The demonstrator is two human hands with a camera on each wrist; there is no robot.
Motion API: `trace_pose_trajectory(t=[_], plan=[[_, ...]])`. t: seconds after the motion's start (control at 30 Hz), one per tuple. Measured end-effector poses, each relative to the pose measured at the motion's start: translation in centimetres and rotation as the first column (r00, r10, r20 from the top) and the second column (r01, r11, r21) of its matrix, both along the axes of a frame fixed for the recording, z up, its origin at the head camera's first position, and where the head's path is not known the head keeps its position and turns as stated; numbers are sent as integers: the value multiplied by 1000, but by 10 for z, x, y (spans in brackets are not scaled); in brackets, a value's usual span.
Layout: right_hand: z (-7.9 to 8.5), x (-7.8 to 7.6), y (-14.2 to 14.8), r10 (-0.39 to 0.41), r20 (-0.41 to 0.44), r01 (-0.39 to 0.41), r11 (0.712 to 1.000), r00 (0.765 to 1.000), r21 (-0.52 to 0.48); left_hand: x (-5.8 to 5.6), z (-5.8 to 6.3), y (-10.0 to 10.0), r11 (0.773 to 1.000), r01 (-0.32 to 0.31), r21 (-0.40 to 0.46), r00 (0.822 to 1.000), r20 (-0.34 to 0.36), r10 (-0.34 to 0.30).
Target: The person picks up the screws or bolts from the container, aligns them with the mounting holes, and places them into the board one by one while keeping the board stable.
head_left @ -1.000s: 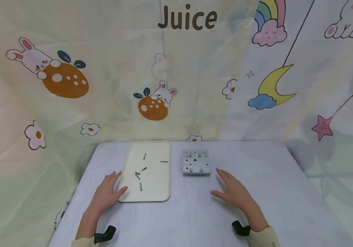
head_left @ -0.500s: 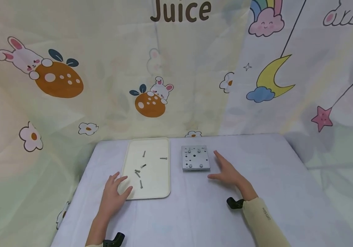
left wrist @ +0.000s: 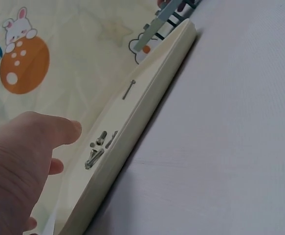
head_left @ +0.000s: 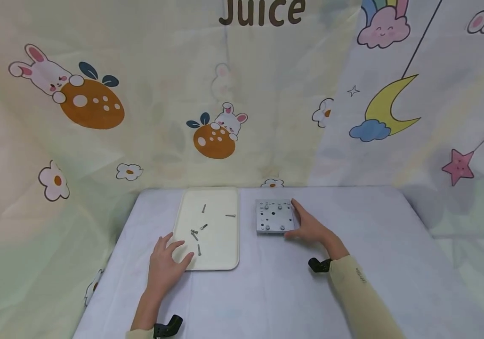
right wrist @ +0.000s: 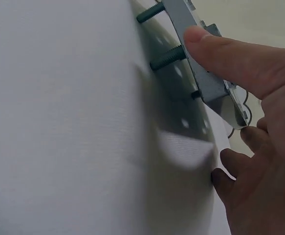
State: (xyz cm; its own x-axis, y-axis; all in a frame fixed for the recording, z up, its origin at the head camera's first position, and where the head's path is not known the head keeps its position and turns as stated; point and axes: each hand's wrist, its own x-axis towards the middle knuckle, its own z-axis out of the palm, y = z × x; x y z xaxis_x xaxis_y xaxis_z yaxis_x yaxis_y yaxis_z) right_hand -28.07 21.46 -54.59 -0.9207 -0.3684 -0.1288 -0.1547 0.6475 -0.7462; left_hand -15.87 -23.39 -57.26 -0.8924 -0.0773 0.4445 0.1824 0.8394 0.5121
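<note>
My right hand (head_left: 311, 229) is at the right side of a square metal plate (head_left: 273, 217) with holes and bolt heads on top. In the right wrist view, the thumb (right wrist: 235, 61) presses the plate's near side face, with the fingers round towards its far side. Threaded bolts (right wrist: 167, 58) stick out beneath the plate. My left hand (head_left: 166, 268) hovers at the near left corner of a cream tray (head_left: 221, 252), fingers loosely bent and holding nothing. Several small screws (head_left: 194, 235) lie scattered in the tray; in the left wrist view, the left thumb (left wrist: 64, 131) is near them.
A white cloth covers the table (head_left: 259, 296). Behind it hangs a printed curtain (head_left: 157, 94) with cartoon rabbits and flowers. The tray stands left of the plate, with a narrow strip of cloth between them. Black cameras (head_left: 319, 265) are worn on both wrists.
My right hand has moved forward and left to the metal plate and now grips its right side. The left hand's fingers have bent a little more beside the tray. The head view has shifted slightly.
</note>
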Motion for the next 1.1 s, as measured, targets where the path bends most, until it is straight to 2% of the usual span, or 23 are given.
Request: trace_pose_trajectory(t=[0.13, 0.23, 0.4, 0.53, 0.67, 0.77, 0.9, 1.1], plan=[[10, -9, -1, 16, -1, -16, 1000, 1000, 3, -4, 5, 5, 1000, 1, -8, 1000, -16, -1], [12, -11, -2, 17, 1, -17, 1000, 1000, 18, -3, 3, 9, 1000, -5, -15, 1000, 15, 5], [0, -5, -4, 4, 48, -6, 999, 999, 32, 12, -7, 17, 1000, -30, -5, 996, 82, 30], [-7, -1, -7, 18, 83, -23, 998, 996, 57, 21, -13, 21, 999, -43, 21, 994, 100, 41], [-8, -5, -10, 10, 37, -10, 1000, 999, 20, 17, -13, 22, 998, -57, -14, 996, 74, 57], [-9, -6, -12, 14, 47, -15, 1000, 999, 17, 17, -13, 22, 995, -90, -33, 993, 69, 92], [-11, -3, -12, 18, 99, -22, 999, 995, 46, 19, -15, 27, 992, -126, -7, 986, 109, 126], [-6, -2, -9, -23, 54, 24, 1000, 998, -16, 10, -14, 39, 991, -133, 11, 986, 107, 131]])
